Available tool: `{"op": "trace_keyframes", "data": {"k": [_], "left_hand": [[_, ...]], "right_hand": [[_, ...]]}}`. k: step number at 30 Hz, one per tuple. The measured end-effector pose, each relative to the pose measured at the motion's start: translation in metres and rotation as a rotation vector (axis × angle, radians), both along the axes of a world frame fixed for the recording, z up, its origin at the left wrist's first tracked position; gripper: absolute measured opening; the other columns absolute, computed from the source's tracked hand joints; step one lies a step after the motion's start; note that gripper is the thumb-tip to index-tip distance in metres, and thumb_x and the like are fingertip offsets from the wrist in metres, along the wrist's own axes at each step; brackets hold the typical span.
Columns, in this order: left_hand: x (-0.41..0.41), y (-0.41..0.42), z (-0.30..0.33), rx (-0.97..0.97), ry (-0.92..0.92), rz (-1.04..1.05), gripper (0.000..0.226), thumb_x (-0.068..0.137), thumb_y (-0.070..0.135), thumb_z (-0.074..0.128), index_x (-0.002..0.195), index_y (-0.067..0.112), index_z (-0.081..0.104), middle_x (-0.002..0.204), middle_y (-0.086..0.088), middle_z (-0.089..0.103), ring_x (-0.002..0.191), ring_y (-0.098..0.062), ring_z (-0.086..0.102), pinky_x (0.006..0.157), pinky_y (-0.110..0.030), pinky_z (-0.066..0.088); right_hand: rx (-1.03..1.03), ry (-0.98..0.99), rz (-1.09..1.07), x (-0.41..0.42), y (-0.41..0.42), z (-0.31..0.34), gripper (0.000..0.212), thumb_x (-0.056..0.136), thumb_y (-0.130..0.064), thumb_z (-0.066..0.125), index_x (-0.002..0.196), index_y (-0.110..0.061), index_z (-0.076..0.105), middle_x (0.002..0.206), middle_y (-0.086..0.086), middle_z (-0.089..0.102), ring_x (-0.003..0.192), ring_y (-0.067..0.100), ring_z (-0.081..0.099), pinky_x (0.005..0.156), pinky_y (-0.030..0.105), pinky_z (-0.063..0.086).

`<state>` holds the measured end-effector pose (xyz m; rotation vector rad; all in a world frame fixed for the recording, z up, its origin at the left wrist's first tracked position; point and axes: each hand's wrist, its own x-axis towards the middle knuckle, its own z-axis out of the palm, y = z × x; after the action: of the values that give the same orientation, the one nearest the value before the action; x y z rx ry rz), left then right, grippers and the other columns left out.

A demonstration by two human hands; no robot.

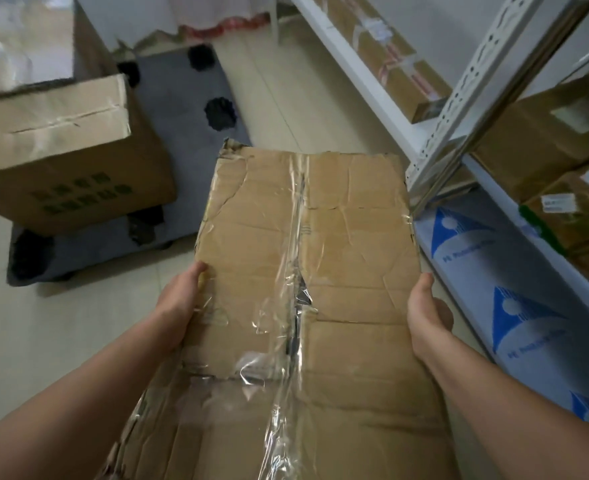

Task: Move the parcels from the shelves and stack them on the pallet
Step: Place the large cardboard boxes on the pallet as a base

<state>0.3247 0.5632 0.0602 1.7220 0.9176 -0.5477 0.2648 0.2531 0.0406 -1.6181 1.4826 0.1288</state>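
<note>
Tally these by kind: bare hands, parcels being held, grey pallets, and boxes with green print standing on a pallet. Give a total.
Bare hands: 2 (left hand, right hand)
Worn taped brown cardboard parcel, gripped by both hands: 1
Flat grey pallet on the floor: 1
Large brown cardboard box with green print, on the pallet: 1
Total: 5
</note>
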Motion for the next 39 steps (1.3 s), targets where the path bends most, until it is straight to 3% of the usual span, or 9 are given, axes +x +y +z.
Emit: {"op": "trace_keyframes", "data": {"k": [2,4,6,10,16,23,28,35,39], "left_hand": [[0.031,-0.005,0.001,-0.026,0.005,0.046,0.052,0.079,0.062,0.055,0.102,0.018,0.068,0.092,-0.014,0.069,0.074,-0.030,0.062,0.067,-0.035,0.049],[0.064,-0.009,0.001,-0.044,0.014,0.094,0.052,0.079,0.063,0.054,0.098,0.016,0.068,0.086,-0.014,0.069,0.072,-0.030,0.062,0.070,-0.037,0.049],[0.101,-0.012,0.002,-0.041,-0.012,0.135,0.059,0.072,0.067,0.051,0.098,0.018,0.069,0.086,-0.013,0.069,0.072,-0.029,0.061,0.076,-0.041,0.050],[0.166,-0.021,0.008,-0.027,-0.020,0.199,0.052,0.079,0.063,0.048,0.098,0.019,0.066,0.089,-0.013,0.068,0.073,-0.029,0.062,0.073,-0.039,0.049],[0.244,-0.020,0.013,-0.031,-0.059,0.262,0.047,0.084,0.059,0.048,0.101,0.019,0.065,0.101,-0.015,0.068,0.081,-0.031,0.064,0.075,-0.039,0.050],[0.362,-0.007,-0.010,-0.046,-0.044,0.340,0.047,0.085,0.061,0.046,0.105,0.021,0.060,0.106,-0.014,0.064,0.095,-0.034,0.061,0.087,-0.045,0.048],[0.462,0.003,-0.034,-0.128,-0.051,0.359,0.037,0.089,0.055,0.047,0.088,0.021,0.061,0.096,-0.014,0.065,0.088,-0.031,0.061,0.082,-0.041,0.047],[0.548,0.032,-0.061,-0.139,-0.010,0.447,0.038,0.085,0.056,0.050,0.095,0.022,0.065,0.092,-0.012,0.066,0.088,-0.033,0.063,0.087,-0.046,0.049],[0.593,0.048,-0.062,-0.170,-0.019,0.461,0.063,0.063,0.067,0.051,0.104,0.023,0.070,0.099,-0.012,0.071,0.095,-0.035,0.066,0.095,-0.054,0.050]], "right_hand": [[-0.019,-0.030,0.015,0.041,-0.004,0.005,0.067,0.098,-0.061,0.033,0.082,0.002,0.052,0.107,0.024,0.059,0.107,0.041,0.058,0.095,0.049,0.045],[-0.037,-0.072,0.035,0.085,-0.008,0.014,0.069,0.100,-0.057,0.035,0.115,0.007,0.056,0.125,0.026,0.056,0.115,0.041,0.054,0.096,0.046,0.041],[-0.042,-0.077,0.097,0.130,-0.014,0.016,0.068,0.100,-0.055,0.034,0.126,0.005,0.053,0.125,0.025,0.055,0.117,0.039,0.052,0.095,0.045,0.041],[-0.014,-0.040,0.155,0.208,-0.025,0.014,0.074,0.096,-0.065,0.031,0.118,0.002,0.057,0.090,0.011,0.051,0.093,0.034,0.055,0.083,0.042,0.044],[-0.049,-0.029,0.264,0.305,-0.026,0.029,0.080,0.098,-0.064,0.027,0.127,0.007,0.052,0.129,0.027,0.054,0.115,0.043,0.054,0.098,0.053,0.045],[-0.048,0.003,0.333,0.435,-0.013,0.025,0.083,0.099,-0.064,0.023,0.128,0.007,0.054,0.131,0.027,0.054,0.119,0.043,0.052,0.099,0.052,0.041],[-0.083,0.004,0.329,0.543,0.001,0.004,0.083,0.098,-0.064,0.023,0.134,0.007,0.048,0.137,0.028,0.050,0.124,0.044,0.049,0.101,0.052,0.040],[-0.095,0.020,0.395,0.654,0.025,-0.007,0.080,0.100,-0.061,0.024,0.138,0.006,0.047,0.143,0.026,0.045,0.130,0.043,0.045,0.104,0.048,0.037],[-0.084,0.016,0.432,0.716,0.044,-0.008,0.077,0.100,-0.060,0.026,0.140,0.004,0.045,0.145,0.024,0.044,0.132,0.042,0.043,0.106,0.048,0.035]]}}
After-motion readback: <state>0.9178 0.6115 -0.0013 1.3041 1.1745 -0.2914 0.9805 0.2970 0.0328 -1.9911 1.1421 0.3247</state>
